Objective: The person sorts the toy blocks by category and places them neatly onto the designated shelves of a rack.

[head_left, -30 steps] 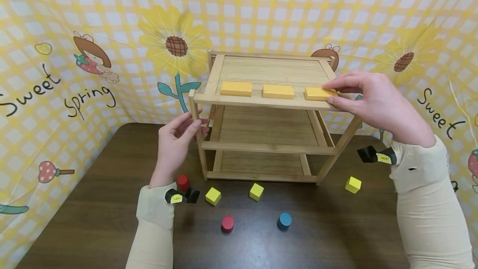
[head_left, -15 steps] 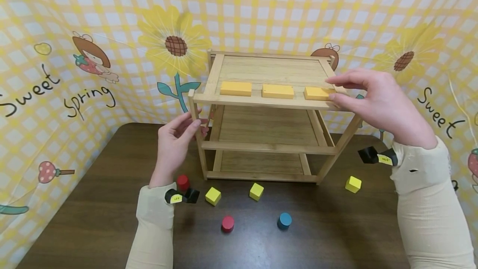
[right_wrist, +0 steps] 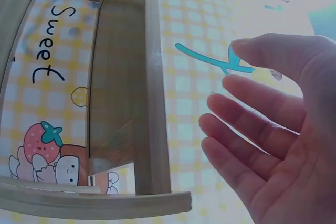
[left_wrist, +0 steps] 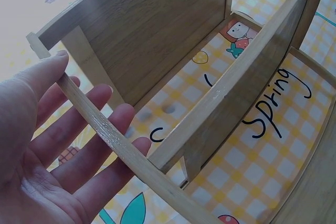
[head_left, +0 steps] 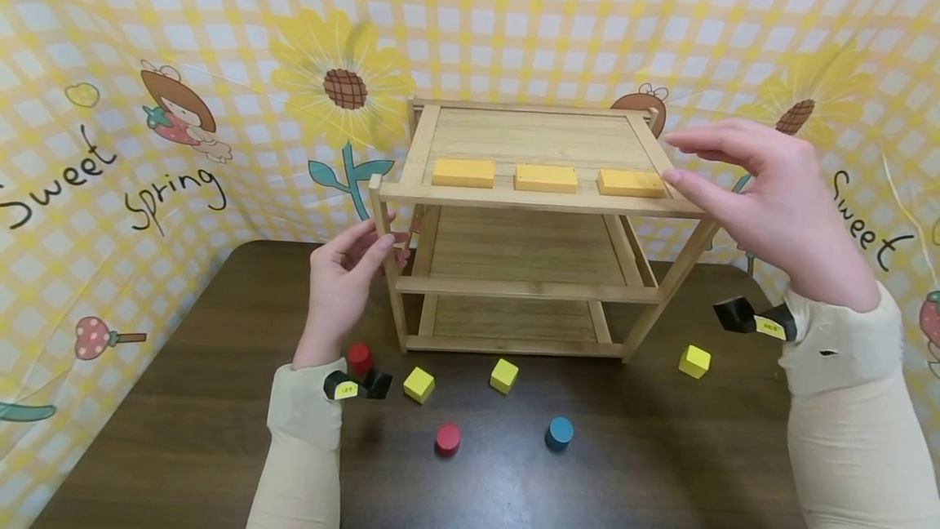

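A three-tier wooden shelf [head_left: 529, 291] stands on the dark table. Along the front of its top board lie three flat yellow blocks in a row: a left one [head_left: 464, 174], a middle one [head_left: 546, 179] and a right one [head_left: 630, 184]. My left hand [head_left: 339, 280] holds the shelf's front left post [left_wrist: 100, 121], thumb on one side and fingers behind it in the left wrist view. Just right of the right block, my right hand [head_left: 778, 198] hovers by the top corner with thumb and fingers apart. Nothing is between its fingers [right_wrist: 252, 124] in the right wrist view.
In front of the shelf are two yellow cubes [head_left: 419, 385], a red cylinder [head_left: 448, 440] and a blue cylinder [head_left: 560, 433]. Another red cylinder [head_left: 360, 358] sits by my left wrist. A third yellow cube [head_left: 694, 361] lies to the right. Checked cloth [head_left: 242, 15] hangs behind.
My right hand has let go of the right yellow block and moved away to the right, its fingers spreading. The block stays on the top board. My left hand has not moved.
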### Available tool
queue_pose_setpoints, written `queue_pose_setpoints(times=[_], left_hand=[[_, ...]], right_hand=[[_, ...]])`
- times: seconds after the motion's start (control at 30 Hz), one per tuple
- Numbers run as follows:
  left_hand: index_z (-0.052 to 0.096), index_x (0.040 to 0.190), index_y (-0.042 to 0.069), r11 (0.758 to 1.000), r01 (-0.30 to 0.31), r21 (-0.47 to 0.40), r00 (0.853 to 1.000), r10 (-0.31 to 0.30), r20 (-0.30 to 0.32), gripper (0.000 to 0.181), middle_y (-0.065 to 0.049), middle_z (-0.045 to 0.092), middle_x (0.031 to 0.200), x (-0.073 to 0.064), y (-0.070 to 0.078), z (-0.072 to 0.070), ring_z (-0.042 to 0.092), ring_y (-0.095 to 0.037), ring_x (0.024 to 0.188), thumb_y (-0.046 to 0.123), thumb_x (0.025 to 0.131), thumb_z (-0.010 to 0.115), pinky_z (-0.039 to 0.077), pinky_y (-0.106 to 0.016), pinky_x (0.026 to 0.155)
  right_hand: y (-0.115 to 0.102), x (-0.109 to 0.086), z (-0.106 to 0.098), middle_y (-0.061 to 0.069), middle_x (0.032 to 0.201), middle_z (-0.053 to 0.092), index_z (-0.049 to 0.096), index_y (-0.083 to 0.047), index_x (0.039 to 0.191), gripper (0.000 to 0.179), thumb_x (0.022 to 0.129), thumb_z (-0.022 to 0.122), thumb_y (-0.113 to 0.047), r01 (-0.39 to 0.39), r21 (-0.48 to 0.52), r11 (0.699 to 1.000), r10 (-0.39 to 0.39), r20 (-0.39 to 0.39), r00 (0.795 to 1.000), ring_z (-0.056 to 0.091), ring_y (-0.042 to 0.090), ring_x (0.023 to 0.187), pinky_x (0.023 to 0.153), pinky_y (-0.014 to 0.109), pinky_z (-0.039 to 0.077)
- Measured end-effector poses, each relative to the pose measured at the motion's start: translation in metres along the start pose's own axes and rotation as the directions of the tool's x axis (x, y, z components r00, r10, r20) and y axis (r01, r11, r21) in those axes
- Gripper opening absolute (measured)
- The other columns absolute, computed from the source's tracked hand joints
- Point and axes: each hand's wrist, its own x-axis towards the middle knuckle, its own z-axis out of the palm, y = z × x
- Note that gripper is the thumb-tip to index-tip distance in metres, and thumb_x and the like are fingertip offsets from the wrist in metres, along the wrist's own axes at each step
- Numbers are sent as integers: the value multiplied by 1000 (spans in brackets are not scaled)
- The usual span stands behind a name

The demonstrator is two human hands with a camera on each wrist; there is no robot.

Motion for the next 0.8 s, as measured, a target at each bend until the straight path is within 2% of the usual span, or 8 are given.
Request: queue_pose_setpoints(times=[0.23, 0.43, 0.67, 0.8], left_hand=[[70, 128, 1, 1000, -7, 22, 1000, 7, -6, 30, -16, 75, 103, 0, 2, 1, 75, -29, 83, 11, 99, 69, 61, -31, 71], [69, 128, -1, 1000, 4, -14, 1000, -4, -1, 31, -20, 74, 106, 1, 2, 2, 72, -40, 87, 10, 99, 69, 61, -43, 77], [69, 129, -1, 1000, -12, -28, 1000, 13, 11, 31, -19, 74, 105, 1, 1, 1, 74, -36, 86, 7, 99, 68, 60, -47, 79], [68, 129, -3, 999, -15, -29, 1000, 16, 14, 32, -17, 75, 105, 0, 2, 1, 74, -34, 85, 7, 99, 68, 60, -45, 79]], right_hand=[[-14, -8, -2, -2, 118, 71, 76, -13, 123, 37, 88, 80, -3, 89, -4, 996, -89, -94, 992, 59, 3, 111, 94, 17, 42], [-28, -18, -3, 2, 114, 72, 76, -3, 119, 38, 82, 80, 8, 137, 11, 991, -133, -154, 979, 60, 3, 112, 94, 18, 42], [-30, -32, -6, 11, 110, 74, 77, -3, 116, 39, 79, 83, 5, 216, -36, 976, -219, -182, 959, 62, 4, 108, 91, 18, 42], [-28, -42, -7, 10, 110, 74, 77, -3, 116, 39, 78, 84, 3, 222, -43, 974, -226, -178, 958, 63, 4, 108, 91, 18, 42]])
